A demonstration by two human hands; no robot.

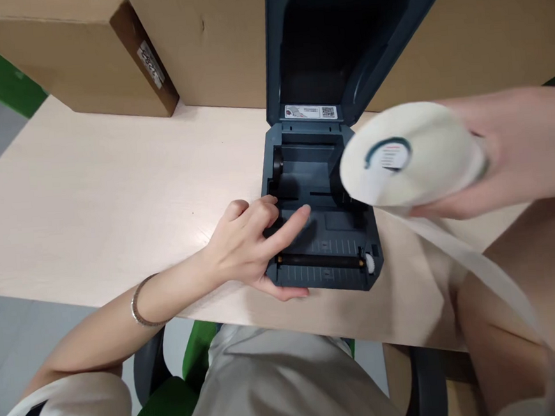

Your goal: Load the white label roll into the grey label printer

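Note:
A dark grey label printer [326, 242] stands on the pale wooden table [89, 197] with its lid [331, 37] raised upright and its roll bay empty. My left hand [249, 245] grips the printer's front left corner, thumb under the front edge and fingers lying inside the bay. My right hand [508, 151] holds a white paper roll [408, 156] just above and to the right of the open bay. A loose paper strip [479, 269] trails from the roll down toward my lap.
Large cardboard boxes [77, 50] stand along the back of the table, right behind the printer lid. A green-and-black chair [163, 403] is under me, close to the table's front edge. Grey floor shows at the left.

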